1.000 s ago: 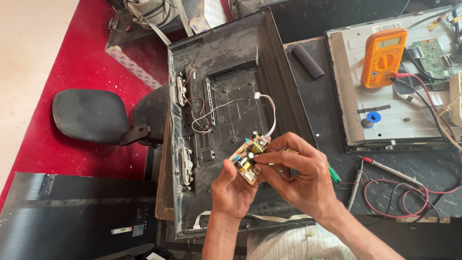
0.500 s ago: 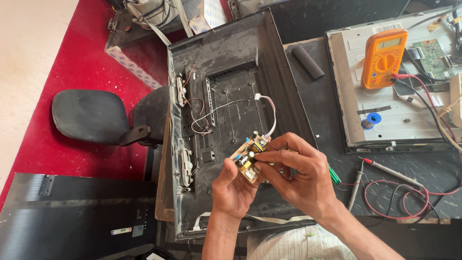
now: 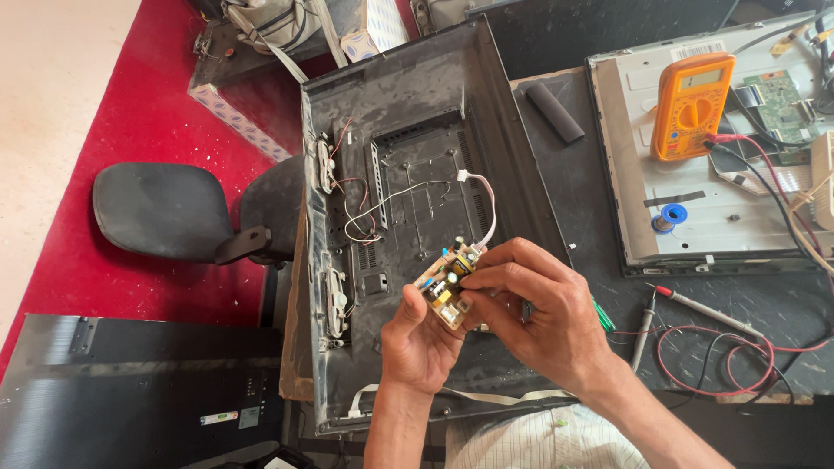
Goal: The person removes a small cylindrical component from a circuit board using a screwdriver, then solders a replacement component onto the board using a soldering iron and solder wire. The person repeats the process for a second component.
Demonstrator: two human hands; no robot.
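Observation:
A small circuit board (image 3: 445,285) with yellow and blue parts is held in both my hands above a dusty black monitor back cover (image 3: 408,113). My left hand (image 3: 419,337) grips its lower edge from below. My right hand (image 3: 530,314) pinches its right side with thumb and fingers. A white and red wire (image 3: 483,201) runs from the board up to a white plug lying inside the cover. Thin wires and two long speakers (image 3: 330,227) sit along the cover's left side.
An orange multimeter (image 3: 691,104) lies on a grey metal panel (image 3: 634,191) at the right, with red and black probe leads (image 3: 712,343) below it. A black chair (image 3: 174,213) stands left on the red floor. A dark flat panel (image 3: 130,391) lies lower left.

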